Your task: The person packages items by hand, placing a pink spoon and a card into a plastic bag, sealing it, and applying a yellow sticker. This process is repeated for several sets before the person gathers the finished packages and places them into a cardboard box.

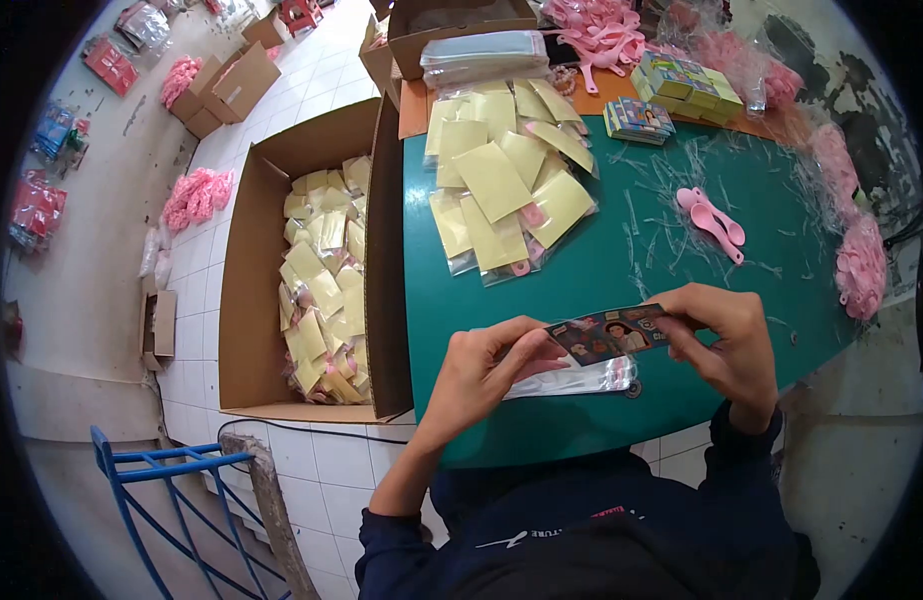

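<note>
A dark printed card [610,336] with small coloured pictures is stretched between my hands above the green table. My left hand [497,372] pinches its left end between thumb and fingers. At the other end, my right hand [720,338] grips the card's right edge. Beneath the card lies a stack of clear plastic bags [587,378], partly covered by my left hand and the card. Farther up the table are pink plastic spoons [713,225], lying one over another among clear plastic strips.
Packed pouches with pale yellow cards [497,180] are heaped at the table's upper left. A large cardboard box [244,300] full of similar pouches stands left of the table [542,425]. Card stacks [639,122] and pink spoon bundles [604,35] sit at the back. A blue metal frame [172,460] is lower left.
</note>
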`<state>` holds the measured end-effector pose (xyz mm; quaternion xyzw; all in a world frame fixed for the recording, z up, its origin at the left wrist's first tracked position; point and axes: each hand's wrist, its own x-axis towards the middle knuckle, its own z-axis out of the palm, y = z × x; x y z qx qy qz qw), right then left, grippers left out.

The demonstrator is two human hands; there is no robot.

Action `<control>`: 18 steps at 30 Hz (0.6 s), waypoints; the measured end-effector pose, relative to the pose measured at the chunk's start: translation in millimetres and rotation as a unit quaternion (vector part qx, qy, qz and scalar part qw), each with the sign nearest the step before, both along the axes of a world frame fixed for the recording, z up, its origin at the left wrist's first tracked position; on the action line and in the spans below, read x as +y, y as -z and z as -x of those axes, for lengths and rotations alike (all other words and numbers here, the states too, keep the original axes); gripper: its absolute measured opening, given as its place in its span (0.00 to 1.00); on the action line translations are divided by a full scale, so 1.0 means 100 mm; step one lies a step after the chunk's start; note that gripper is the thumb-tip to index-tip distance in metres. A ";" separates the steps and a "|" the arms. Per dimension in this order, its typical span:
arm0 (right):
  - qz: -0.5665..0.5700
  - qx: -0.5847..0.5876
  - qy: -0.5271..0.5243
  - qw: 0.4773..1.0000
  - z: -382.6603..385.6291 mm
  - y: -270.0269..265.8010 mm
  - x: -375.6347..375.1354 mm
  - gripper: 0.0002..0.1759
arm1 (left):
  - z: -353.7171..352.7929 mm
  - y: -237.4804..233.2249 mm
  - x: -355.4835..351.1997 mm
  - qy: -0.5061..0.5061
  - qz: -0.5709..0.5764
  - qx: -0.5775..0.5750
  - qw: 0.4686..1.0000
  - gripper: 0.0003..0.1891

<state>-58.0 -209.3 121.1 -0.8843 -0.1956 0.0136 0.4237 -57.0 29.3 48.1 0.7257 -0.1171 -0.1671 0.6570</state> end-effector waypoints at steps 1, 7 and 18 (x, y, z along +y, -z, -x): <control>0.006 0.006 -0.011 1.000 0.01 0.01 0.00 0.09 | 0.00 -0.01 0.00 0.009 -0.031 -0.016 0.999 0.13; 0.065 0.013 -0.132 0.989 0.00 0.18 0.09 0.08 | 0.02 -0.07 -0.13 0.046 -0.068 -0.092 0.992 0.11; 0.338 -0.205 0.191 0.898 -1.28 0.56 -1.69 0.11 | -0.02 0.13 0.03 -0.033 -0.013 -0.032 0.999 0.12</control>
